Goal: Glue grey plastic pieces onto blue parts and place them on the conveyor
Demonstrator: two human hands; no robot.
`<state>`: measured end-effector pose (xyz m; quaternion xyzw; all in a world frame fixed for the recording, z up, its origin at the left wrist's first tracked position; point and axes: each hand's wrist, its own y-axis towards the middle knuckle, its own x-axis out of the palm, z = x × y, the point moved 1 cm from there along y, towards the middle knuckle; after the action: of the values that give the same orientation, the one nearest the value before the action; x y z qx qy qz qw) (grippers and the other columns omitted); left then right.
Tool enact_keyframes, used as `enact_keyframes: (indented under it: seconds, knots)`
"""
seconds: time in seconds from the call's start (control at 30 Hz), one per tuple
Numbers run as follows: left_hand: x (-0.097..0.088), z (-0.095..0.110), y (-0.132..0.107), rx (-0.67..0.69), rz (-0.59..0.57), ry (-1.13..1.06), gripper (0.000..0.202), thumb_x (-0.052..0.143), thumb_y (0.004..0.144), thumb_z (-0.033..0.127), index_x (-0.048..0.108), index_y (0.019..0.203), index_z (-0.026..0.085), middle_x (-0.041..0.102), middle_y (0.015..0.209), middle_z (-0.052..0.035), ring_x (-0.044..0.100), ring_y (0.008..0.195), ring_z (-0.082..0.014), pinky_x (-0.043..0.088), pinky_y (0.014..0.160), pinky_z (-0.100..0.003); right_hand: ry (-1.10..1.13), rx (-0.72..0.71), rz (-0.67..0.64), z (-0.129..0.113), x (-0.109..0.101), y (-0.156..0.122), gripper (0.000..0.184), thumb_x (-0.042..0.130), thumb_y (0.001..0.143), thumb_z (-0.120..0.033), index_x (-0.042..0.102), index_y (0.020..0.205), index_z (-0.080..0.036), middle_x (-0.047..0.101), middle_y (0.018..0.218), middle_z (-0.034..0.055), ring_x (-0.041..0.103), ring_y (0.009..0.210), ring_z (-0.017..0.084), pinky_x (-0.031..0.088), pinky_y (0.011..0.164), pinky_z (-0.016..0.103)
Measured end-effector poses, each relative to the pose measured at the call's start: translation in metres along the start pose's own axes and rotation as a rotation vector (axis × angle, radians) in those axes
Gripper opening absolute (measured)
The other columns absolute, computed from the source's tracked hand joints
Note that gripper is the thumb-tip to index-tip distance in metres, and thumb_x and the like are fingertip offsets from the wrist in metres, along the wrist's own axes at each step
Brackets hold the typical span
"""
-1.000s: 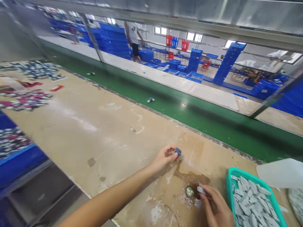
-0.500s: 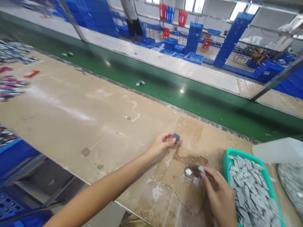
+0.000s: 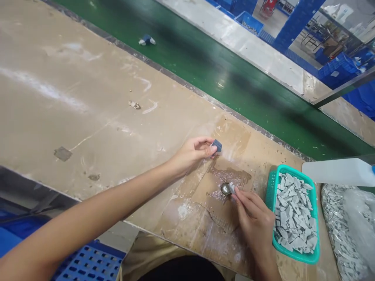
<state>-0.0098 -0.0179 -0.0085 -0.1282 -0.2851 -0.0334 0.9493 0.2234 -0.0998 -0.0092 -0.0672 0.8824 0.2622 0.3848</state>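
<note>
Right, our left hand (image 3: 190, 153) pinches the blue block (image 3: 217, 145), our right hand (image 3: 254, 222) pinches a grey chip (image 3: 232, 187) against the round metal cup (image 3: 225, 189); we'd want a light, level touch.

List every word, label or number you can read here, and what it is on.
None can be read. The blue piece in the left hand, the grey piece in the right hand, the teal basket and the white bottle show no print; the far blue crates are too blurred.
</note>
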Motion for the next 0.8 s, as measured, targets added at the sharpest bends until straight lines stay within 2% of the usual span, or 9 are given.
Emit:
enact_keyframes:
  seconds: [0.13, 0.33, 0.47, 0.6, 0.7, 0.8]
  knots:
    - [-0.001, 0.0, 0.0, -0.004, -0.017, 0.007, 0.032, 0.086, 0.068, 0.031, 0.067, 0.084, 0.012, 0.066, 0.077, -0.0025, 0.058, 0.07, -0.0114, 0.043, 0.07, -0.025, -0.001, -0.049, -0.027, -0.002, 0.001, 0.001, 0.043, 0.066, 0.09, -0.003, 0.069, 0.125, -0.028, 0.074, 0.094, 0.0031, 0.07, 0.082, 0.015, 0.06, 0.074, 0.029]
    - [-0.003, -0.004, -0.001, -0.018, -0.017, 0.019, 0.027, 0.082, 0.072, 0.026, 0.066, 0.087, 0.011, 0.066, 0.076, -0.0015, 0.058, 0.07, -0.011, 0.043, 0.072, -0.025, -0.049, -0.064, -0.09, -0.003, 0.001, 0.001, 0.046, 0.066, 0.091, -0.005, 0.066, 0.129, -0.03, 0.072, 0.09, 0.0022, 0.068, 0.08, 0.014, 0.06, 0.073, 0.029]
    - [-0.003, -0.007, 0.0, -0.036, -0.003, -0.009, 0.031, 0.086, 0.068, 0.027, 0.067, 0.087, 0.011, 0.065, 0.074, -0.0007, 0.059, 0.069, -0.0111, 0.043, 0.069, -0.024, -0.081, -0.065, -0.124, -0.001, 0.002, -0.002, 0.049, 0.064, 0.092, -0.005, 0.063, 0.133, -0.031, 0.071, 0.09, 0.0024, 0.068, 0.079, 0.014, 0.06, 0.073, 0.029]
    - [-0.001, -0.005, -0.001, -0.117, -0.076, -0.122, 0.034, 0.088, 0.066, 0.03, 0.07, 0.087, 0.01, 0.068, 0.08, -0.0034, 0.062, 0.072, -0.0128, 0.046, 0.072, -0.025, -0.076, -0.071, -0.132, -0.001, 0.003, -0.002, 0.053, 0.064, 0.091, -0.003, 0.062, 0.135, -0.032, 0.07, 0.09, 0.0017, 0.067, 0.079, 0.013, 0.059, 0.074, 0.028]
    - [0.0, -0.007, -0.003, -0.144, -0.114, -0.109, 0.034, 0.089, 0.065, 0.029, 0.071, 0.087, 0.011, 0.071, 0.082, -0.0052, 0.066, 0.075, -0.0155, 0.049, 0.076, -0.028, -0.005, -0.018, -0.104, -0.006, 0.001, 0.001, 0.05, 0.064, 0.09, -0.004, 0.065, 0.131, -0.033, 0.07, 0.09, 0.0015, 0.067, 0.08, 0.014, 0.058, 0.074, 0.028]
    - [0.001, -0.013, -0.007, -0.132, -0.144, -0.002, 0.031, 0.089, 0.063, 0.026, 0.071, 0.085, 0.013, 0.074, 0.085, -0.0061, 0.068, 0.079, -0.0177, 0.05, 0.078, -0.029, 0.102, 0.109, -0.033, -0.011, -0.005, 0.003, 0.047, 0.065, 0.091, -0.006, 0.066, 0.129, -0.033, 0.068, 0.091, 0.0017, 0.065, 0.08, 0.014, 0.056, 0.069, 0.028]
